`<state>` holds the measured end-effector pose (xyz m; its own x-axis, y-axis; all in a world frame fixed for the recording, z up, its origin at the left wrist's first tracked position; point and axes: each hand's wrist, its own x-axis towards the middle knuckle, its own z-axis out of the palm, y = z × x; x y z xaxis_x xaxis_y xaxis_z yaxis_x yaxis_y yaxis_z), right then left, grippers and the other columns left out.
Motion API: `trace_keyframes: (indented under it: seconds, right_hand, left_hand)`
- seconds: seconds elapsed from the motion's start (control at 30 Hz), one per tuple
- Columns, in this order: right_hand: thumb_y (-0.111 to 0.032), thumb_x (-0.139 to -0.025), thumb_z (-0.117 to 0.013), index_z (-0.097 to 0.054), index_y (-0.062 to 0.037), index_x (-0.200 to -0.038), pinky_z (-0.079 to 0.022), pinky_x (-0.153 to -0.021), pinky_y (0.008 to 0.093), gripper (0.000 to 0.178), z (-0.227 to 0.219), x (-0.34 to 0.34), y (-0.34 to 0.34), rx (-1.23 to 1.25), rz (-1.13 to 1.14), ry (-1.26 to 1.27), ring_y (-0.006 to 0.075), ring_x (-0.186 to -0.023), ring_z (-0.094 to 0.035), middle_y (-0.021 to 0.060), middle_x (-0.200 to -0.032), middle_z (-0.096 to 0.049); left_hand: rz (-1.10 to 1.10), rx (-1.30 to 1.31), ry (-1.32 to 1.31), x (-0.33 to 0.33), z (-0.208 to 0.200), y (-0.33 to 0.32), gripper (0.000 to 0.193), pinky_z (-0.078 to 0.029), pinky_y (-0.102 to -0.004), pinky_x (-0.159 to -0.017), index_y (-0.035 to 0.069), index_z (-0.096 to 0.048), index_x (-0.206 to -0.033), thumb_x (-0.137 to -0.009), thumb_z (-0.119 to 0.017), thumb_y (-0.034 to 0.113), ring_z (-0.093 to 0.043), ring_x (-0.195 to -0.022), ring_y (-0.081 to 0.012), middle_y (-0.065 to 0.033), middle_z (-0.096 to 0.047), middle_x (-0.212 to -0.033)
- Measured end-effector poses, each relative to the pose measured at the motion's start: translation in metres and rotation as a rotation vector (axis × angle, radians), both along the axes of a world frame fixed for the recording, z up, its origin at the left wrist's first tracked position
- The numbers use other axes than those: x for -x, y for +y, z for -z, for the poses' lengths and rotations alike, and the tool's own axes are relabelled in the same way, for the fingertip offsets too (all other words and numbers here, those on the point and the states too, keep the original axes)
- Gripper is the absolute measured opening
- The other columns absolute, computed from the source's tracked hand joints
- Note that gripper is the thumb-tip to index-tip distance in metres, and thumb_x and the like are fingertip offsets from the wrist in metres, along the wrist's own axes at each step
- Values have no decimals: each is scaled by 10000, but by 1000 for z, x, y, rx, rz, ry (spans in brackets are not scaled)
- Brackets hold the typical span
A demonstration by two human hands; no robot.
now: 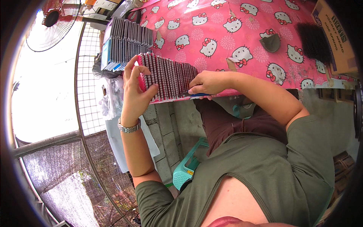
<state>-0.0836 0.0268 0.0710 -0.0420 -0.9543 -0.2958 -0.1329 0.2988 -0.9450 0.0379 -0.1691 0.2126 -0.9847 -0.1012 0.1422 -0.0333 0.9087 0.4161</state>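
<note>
A long row of small spiral notebooks (168, 75) with pink-red covers stands packed together along the table's near edge, their wire coils facing up. My left hand (137, 85) grips the left end of this row, thumb on the near side and fingers curled over the cover and coils. My right hand (210, 82) is closed around a slim pliers-like tool with blue handles (199, 94). The tool's dark tip reaches the near side of the row toward its right end. Its exact contact with the coils is too small to make out.
Blue-covered spiral notebooks (128, 41) are stacked behind the row. On the pink patterned table cover (211, 28) lie a grey curved piece (270, 42), a bundle of black coils (312, 41) and a cardboard box (334, 38). A fan (53, 19) stands far left; a teal stool (187, 168) is below.
</note>
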Motion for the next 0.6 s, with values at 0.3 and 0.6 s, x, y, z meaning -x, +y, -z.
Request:
trace_keyframes:
  seconds: [0.3, 0.6]
  right_hand:
    - [-364, -821, -734, -649, -88, -1108, -429, -937, 439, 408, 21, -5, 0, 381, 133, 465, 293, -1090, -591, 111, -1090, -634]
    - [-364, -839, -718, -670, -60, -1066, -496, -851, 419, 383, 13, -5, 0, 297, 109, 399, 286, -956, -647, 112, -1001, -664]
  left_hand:
    - [30, 90, -37, 0, -4, 1, 381, -361, -408, -1107, 57, -536, -1013, -682, -692, -50, -386, -1378, -297, -164, -362, -1499]
    - [20, 0, -50, 1, -3, 3, 382, -385, -395, -1102, 55, -534, -1015, -687, -671, -85, -381, -1378, -276, -155, -343, -1501]
